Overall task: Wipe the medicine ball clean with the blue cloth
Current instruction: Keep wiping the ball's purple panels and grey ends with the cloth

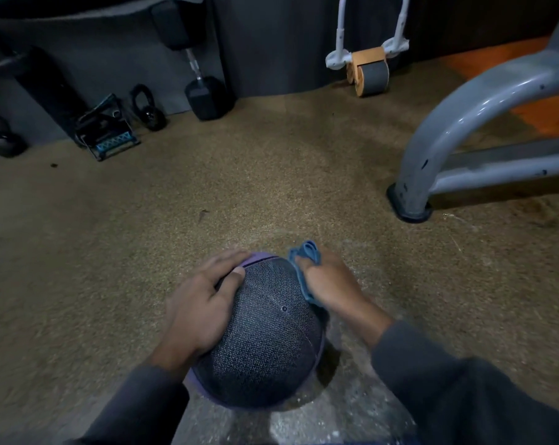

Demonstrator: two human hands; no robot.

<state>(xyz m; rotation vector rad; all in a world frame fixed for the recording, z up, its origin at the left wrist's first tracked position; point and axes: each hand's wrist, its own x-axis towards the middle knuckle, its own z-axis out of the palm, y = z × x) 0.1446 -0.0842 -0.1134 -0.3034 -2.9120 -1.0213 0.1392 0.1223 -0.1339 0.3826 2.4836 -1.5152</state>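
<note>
Two hands on a medicine ball (265, 329) resting on the brown speckled floor (271, 175).

Spread flat, the left hand (201, 303) lies over the ball's upper left side, thumb on the textured dark panel. At the ball's right flank, the right hand (331, 281) grips the bunched blue cloth (305, 261) and presses it against the ball; a fold sticks up past the fingers. Dark sleeves cover both forearms.

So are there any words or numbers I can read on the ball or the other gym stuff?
None can be read.
medicine ball: only a woven pattern, no letters showing.
blue cloth: plain.
dumbbell: any marking too dark and blurred.
small black kettlebell: any marking too dark and blurred.
</note>
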